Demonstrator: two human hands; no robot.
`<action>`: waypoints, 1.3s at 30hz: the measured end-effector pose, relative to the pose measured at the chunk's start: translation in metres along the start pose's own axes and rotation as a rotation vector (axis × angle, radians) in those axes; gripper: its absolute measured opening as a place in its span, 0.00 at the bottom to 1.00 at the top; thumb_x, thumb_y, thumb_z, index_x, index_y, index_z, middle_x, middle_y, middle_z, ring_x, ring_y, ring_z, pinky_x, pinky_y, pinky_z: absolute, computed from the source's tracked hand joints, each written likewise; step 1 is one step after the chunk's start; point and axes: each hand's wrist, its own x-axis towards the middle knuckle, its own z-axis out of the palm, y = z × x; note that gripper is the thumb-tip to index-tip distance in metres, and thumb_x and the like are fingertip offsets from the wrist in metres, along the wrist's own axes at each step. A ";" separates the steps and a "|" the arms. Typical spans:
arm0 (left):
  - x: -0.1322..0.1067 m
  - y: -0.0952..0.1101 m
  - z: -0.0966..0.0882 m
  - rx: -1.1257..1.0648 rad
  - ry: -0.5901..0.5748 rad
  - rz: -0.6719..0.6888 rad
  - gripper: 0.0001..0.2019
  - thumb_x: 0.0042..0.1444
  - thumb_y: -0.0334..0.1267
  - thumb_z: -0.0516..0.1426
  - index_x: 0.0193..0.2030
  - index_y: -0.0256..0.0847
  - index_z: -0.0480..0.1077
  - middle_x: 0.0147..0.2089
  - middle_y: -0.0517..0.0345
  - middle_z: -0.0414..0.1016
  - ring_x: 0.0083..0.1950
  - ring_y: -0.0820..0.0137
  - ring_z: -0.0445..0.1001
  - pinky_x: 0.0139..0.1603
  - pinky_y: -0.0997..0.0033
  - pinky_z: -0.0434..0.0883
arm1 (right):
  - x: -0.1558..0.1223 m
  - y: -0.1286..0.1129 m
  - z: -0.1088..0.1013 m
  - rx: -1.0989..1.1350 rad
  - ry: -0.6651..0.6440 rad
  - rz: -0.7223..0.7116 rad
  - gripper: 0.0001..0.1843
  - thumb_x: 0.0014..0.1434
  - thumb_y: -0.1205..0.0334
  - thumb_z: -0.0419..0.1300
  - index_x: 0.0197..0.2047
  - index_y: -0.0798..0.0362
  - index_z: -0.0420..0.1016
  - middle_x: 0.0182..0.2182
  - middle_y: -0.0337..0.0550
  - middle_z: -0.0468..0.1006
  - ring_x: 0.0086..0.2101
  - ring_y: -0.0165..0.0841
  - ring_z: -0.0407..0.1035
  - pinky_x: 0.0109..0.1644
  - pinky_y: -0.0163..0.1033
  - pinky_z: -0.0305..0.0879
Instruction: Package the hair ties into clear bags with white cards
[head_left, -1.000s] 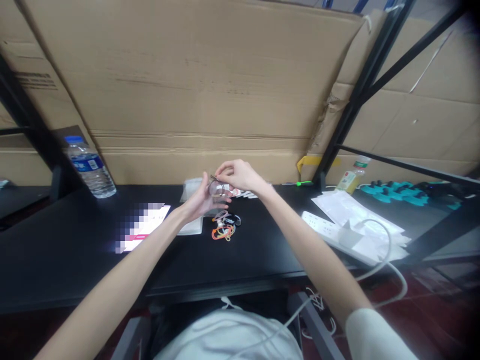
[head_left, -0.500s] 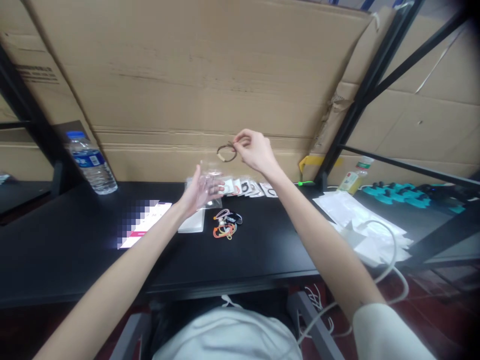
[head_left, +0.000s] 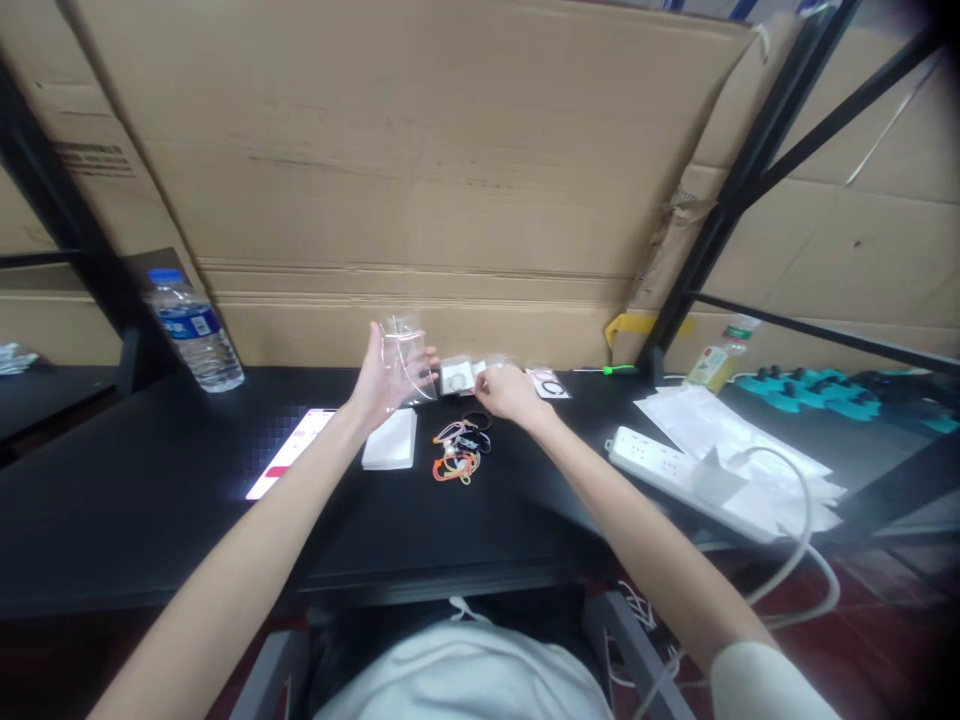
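My left hand (head_left: 379,380) is raised palm-up with its thumb and fingers spread, holding a clear plastic bag (head_left: 403,360) against the palm. My right hand (head_left: 510,392) is low over the table, fingers bent together; whatever they pinch, if anything, is hidden. Just below its fingertips, a dark brown hair tie (head_left: 478,420) lies at the back of a small pile of coloured hair ties (head_left: 456,464). Small packets (head_left: 457,377) line the cardboard behind, partly covered by my right hand. Under my left wrist rests a stack of white cards (head_left: 390,440).
At left are a water bottle (head_left: 196,330) and a lit phone (head_left: 289,455). To the right, a white power strip (head_left: 660,465) with cables lies by white papers (head_left: 720,425). Farther back stand a yellowish bottle (head_left: 721,355) and teal items (head_left: 806,395). Cardboard (head_left: 450,150) walls the rear.
My right hand has come down from near the cardboard to the table. The brown hair tie it held up is now by the pile. My left hand still has the bag.
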 end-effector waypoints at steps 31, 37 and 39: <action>0.007 -0.007 0.000 0.201 0.169 0.074 0.24 0.64 0.62 0.60 0.36 0.41 0.72 0.29 0.61 0.67 0.28 0.72 0.66 0.31 0.71 0.67 | 0.010 -0.049 0.056 0.163 -0.057 -0.043 0.19 0.59 0.46 0.71 0.46 0.49 0.80 0.46 0.47 0.86 0.47 0.43 0.80 0.47 0.42 0.71; -0.037 0.016 0.027 0.998 -0.376 0.165 0.22 0.52 0.54 0.71 0.26 0.42 0.68 0.28 0.59 0.69 0.32 0.69 0.65 0.34 0.68 0.61 | 0.010 -0.045 0.056 0.204 -0.097 -0.035 0.15 0.62 0.49 0.69 0.47 0.47 0.80 0.44 0.43 0.87 0.45 0.41 0.81 0.44 0.39 0.70; -0.064 0.022 0.038 1.139 -0.570 -0.012 0.25 0.45 0.56 0.74 0.28 0.43 0.67 0.30 0.61 0.69 0.32 0.68 0.64 0.32 0.68 0.59 | 0.010 -0.045 0.055 0.200 -0.112 -0.041 0.15 0.61 0.50 0.70 0.48 0.48 0.80 0.44 0.43 0.87 0.46 0.41 0.81 0.44 0.39 0.70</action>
